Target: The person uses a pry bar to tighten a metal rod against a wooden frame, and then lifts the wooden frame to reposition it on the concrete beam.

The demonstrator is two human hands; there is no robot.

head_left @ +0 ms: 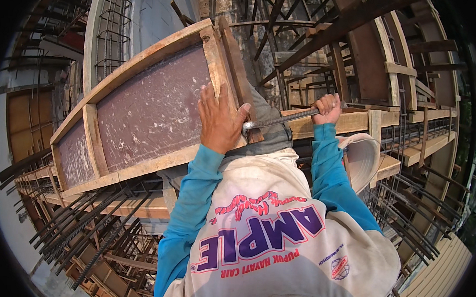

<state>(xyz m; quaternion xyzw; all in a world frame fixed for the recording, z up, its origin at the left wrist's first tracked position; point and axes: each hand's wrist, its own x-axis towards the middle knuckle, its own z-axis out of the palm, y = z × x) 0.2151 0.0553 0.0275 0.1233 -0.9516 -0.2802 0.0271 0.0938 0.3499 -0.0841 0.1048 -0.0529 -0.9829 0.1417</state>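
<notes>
A brown-faced formwork panel [151, 103] framed with wooden battens lies across in front of me and to my left. My left hand [221, 118] rests on its right end batten, fingers stretched out and the thumb apart. My right hand [327, 108] is wrapped round a ribbed steel bar [282, 118]. The bar reaches left to a shiny rounded end at the lower tip of a rough wooden strip [236, 73], close to my left thumb. Whether that end touches the wood, I cannot tell.
Behind my right forearm sits a pale bucket [362, 160]. Rebar ends [91, 232] stick out at lower left, and more rebar [407, 211] at right. A wooden beam [352, 122] runs to the right. Beyond the panel stands a rebar cage [114, 32]; timber props [308, 39] cross below at far right.
</notes>
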